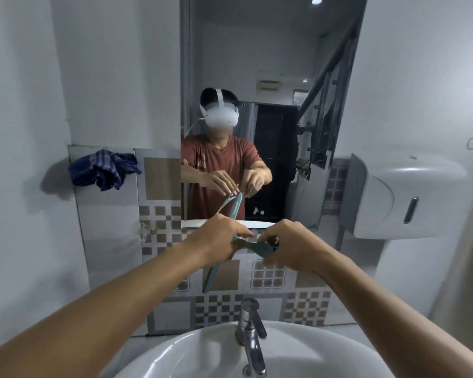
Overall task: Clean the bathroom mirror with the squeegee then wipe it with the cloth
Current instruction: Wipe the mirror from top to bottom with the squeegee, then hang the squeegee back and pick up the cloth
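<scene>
A tall narrow mirror (pixel 273 64) hangs on the wall above the sink and reflects a person in a red shirt. Both my hands hold a teal squeegee (pixel 253 248) just below the mirror's bottom edge. My left hand (pixel 219 238) pinches one end of it, and its long teal part (pixel 212 276) hangs down under that hand. My right hand (pixel 287 246) grips the other end. A blue checked cloth (pixel 104 170) lies crumpled on the tiled ledge to the left of the mirror.
A white sink (pixel 189 353) with a chrome tap (pixel 251 336) sits directly below my arms. A grey paper dispenser (pixel 393 197) is mounted on the wall at the right. Patterned tiles (pixel 161 214) cover the wall under the mirror.
</scene>
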Tool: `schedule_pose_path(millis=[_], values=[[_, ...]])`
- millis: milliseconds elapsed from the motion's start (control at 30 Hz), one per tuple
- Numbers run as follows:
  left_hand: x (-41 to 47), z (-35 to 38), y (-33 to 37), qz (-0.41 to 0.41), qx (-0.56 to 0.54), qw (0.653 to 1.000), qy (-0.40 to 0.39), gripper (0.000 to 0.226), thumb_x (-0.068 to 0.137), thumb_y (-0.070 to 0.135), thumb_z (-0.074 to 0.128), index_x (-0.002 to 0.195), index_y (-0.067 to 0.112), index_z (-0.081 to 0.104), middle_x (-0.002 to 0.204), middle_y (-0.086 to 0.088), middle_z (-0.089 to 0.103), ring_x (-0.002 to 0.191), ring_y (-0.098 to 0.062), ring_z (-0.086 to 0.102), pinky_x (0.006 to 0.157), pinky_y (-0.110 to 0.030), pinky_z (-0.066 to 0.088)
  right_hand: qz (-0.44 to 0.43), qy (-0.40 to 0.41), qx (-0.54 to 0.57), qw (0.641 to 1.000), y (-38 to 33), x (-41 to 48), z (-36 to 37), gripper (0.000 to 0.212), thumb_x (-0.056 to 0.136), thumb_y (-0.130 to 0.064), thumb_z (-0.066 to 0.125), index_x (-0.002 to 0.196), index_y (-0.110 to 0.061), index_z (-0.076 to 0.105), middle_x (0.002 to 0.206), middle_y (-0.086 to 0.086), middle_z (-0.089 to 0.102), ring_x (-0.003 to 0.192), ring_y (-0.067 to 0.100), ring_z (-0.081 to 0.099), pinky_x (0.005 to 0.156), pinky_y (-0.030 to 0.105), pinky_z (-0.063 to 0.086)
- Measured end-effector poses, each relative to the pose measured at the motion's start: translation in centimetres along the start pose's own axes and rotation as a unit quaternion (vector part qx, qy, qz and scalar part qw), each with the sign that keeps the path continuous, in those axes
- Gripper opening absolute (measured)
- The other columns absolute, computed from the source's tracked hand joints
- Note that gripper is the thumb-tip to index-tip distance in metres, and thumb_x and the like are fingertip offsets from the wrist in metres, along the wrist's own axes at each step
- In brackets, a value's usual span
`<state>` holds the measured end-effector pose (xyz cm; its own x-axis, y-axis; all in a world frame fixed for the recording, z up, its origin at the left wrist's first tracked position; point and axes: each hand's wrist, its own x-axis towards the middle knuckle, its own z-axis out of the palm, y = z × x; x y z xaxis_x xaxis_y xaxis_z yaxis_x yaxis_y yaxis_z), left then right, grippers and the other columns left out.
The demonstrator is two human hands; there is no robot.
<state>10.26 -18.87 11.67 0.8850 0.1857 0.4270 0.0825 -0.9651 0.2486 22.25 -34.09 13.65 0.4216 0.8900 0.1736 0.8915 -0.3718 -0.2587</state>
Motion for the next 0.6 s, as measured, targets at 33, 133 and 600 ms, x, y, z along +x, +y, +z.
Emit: schedule_pose_path(millis=[33, 133, 600], values=[[-0.1, -0.1, 0.2, 0.001, 0.004, 1.0, -0.001, 0.03, 0.092, 0.021, 0.07, 0.122, 0.021, 0.072, 0.118, 0.0, 0.074, 0.107, -0.017, 0.068, 0.09, -0.027, 0.051, -0.001, 0.004, 0.008, 1.0, 0.0, 0.1, -0.6, 0.032, 0.076, -0.024, 0.086, 0.106, -0.025, 0.077, 0.095, -0.006, 0.072, 0.084, 0.013, 0.067, 0.076, 0.027, 0.058], [-0.3, -0.5, 0.5, -0.001, 0.005, 1.0, 0.013, 0.026, 0.092, 0.017, 0.071, 0.117, 0.023, 0.074, 0.109, 0.002, 0.076, 0.097, -0.014, 0.07, 0.082, -0.025, 0.052, -0.006, 0.008, 0.035, 0.999, 0.1, 0.2, -1.7, 0.037, 0.07, -0.028, 0.09, 0.103, -0.028, 0.075, 0.097, -0.011, 0.07, 0.086, 0.008, 0.064, 0.072, 0.022, 0.051], [-2.4, -2.9, 0.0, -0.109, -0.03, 0.991, -0.07, 0.015, 0.088, 0.02, 0.075, 0.102, 0.025, 0.075, 0.101, 0.006, 0.074, 0.092, -0.009, 0.068, 0.087, -0.039, 0.059, -0.009, -0.045, 0.237, 0.97, 0.5, 0.9, -4.6, 0.017, 0.078, -0.006, 0.085, 0.094, -0.008, 0.078, 0.086, 0.011, 0.077, 0.074, 0.025, 0.073, 0.07, 0.03, 0.063]])
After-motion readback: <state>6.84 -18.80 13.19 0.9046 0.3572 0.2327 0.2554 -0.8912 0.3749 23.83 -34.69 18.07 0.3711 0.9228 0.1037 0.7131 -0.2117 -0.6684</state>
